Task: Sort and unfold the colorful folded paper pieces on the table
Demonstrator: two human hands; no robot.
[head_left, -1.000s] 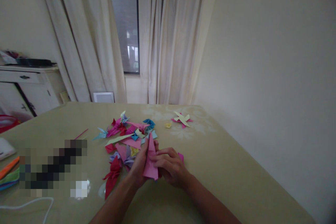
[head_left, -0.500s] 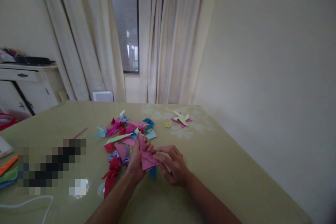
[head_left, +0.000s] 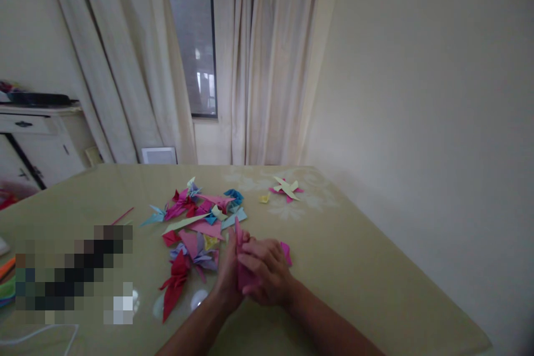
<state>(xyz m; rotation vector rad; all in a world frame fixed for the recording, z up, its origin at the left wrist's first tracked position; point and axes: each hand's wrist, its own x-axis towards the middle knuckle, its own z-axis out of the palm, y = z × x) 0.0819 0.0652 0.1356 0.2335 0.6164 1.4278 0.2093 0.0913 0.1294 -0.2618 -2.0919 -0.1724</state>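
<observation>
Both hands meet over the table (head_left: 354,267) on a folded pink paper piece (head_left: 241,239). My left hand (head_left: 228,281) grips it from the left, fingers closed along its edge. Pressing on it from the right, my right hand (head_left: 267,272) has its fingers curled over the paper. The pink tip sticks up above the fingers. Another pink scrap (head_left: 286,251) lies just behind my right hand. A pile of colourful origami pieces (head_left: 200,217) lies directly beyond and left of my hands, and a red folded figure (head_left: 175,283) rests to the left of my left wrist.
A pink-and-cream pinwheel (head_left: 286,189) and a small yellow scrap (head_left: 264,198) lie farther back on the table. A thin pink strip (head_left: 122,216) lies left. A white cable (head_left: 41,334) runs along the front left. Curtains, a window and a white cabinet (head_left: 37,144) stand behind.
The pink paper, spread wide between my hands, is folded narrower and upright now. My hands have closed together over it and the blue corner below no longer shows.
</observation>
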